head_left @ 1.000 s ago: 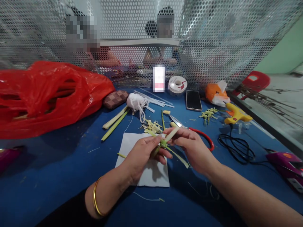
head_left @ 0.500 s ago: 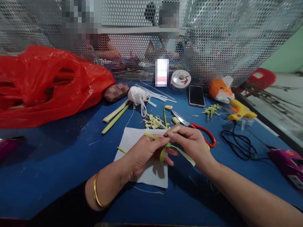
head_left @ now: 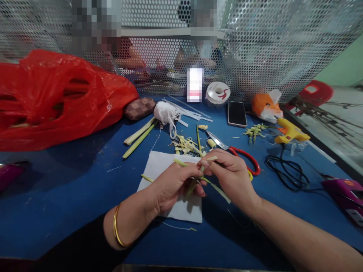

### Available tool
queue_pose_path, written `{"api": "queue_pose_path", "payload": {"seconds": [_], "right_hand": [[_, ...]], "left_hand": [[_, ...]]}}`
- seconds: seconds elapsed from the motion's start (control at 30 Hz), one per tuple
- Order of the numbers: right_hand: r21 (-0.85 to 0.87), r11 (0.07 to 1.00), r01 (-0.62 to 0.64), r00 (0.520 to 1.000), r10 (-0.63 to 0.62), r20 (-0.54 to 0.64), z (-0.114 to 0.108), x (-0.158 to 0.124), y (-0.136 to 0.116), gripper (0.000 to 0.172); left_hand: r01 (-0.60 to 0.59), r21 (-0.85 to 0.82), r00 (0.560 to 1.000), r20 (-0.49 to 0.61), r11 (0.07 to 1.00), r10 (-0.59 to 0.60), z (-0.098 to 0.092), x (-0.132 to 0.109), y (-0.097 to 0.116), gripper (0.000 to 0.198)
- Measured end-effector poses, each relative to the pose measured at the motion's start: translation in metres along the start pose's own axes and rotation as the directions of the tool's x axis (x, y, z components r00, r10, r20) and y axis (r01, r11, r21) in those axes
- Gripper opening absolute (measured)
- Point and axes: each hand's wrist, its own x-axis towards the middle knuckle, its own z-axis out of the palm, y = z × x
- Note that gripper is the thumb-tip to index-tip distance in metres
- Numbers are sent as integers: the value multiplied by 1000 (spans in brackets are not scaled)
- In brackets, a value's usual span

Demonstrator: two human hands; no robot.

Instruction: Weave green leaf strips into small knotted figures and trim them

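Over a white sheet of paper (head_left: pixel 183 213), my left hand (head_left: pixel 171 185) pinches a green plant stem (head_left: pixel 179 162) between thumb and fingers. Long green strips, apparently leaf, hang from the same piece, and one pale leaf strip (head_left: pixel 219 192) trails toward the lower right. My right hand (head_left: pixel 231 170) meets the left at the fingertips and grips a short pale end of leaf strip (head_left: pixel 212 158). The join between the strips is mostly hidden by my fingers. Red-handled scissors (head_left: pixel 245 155) lie just beyond my right hand, blades apart.
Yellowish plant scraps (head_left: pixel 185 145), cut stalks (head_left: pixel 138 141) and a white yarn ball (head_left: pixel 164 112) lie ahead. A red plastic bag (head_left: pixel 93 109) fills the left. Rightward are a phone (head_left: pixel 237 113), a ribbon roll (head_left: pixel 217 94) and a yellow glue gun (head_left: pixel 292 132) with its black cord. People sit behind perforated mesh.
My right fingers have shifted slightly and the pale strip end in them has turned. The hanging leaf strips have swung a little lower and back under my hands. The view has moved slightly.
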Motion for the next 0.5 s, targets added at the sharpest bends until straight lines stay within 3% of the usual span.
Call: {"api": "queue_pose_path", "payload": {"seconds": [0.27,0.4,0.5], "right_hand": [[62,995,-84,996,85,-12,1,1,1,22],[141,975,-172,985,167,47,-4,5,3,20],[271,934,-234,972,232,37,-12,10,2,32]], "left_hand": [[6,20,999,34,1000,-6,-3,2,-2,18],[12,-40,1000,23,999,-11,-2,1,0,17],[-2,-115,999,36,993,6,-2,0,3,22]]}}
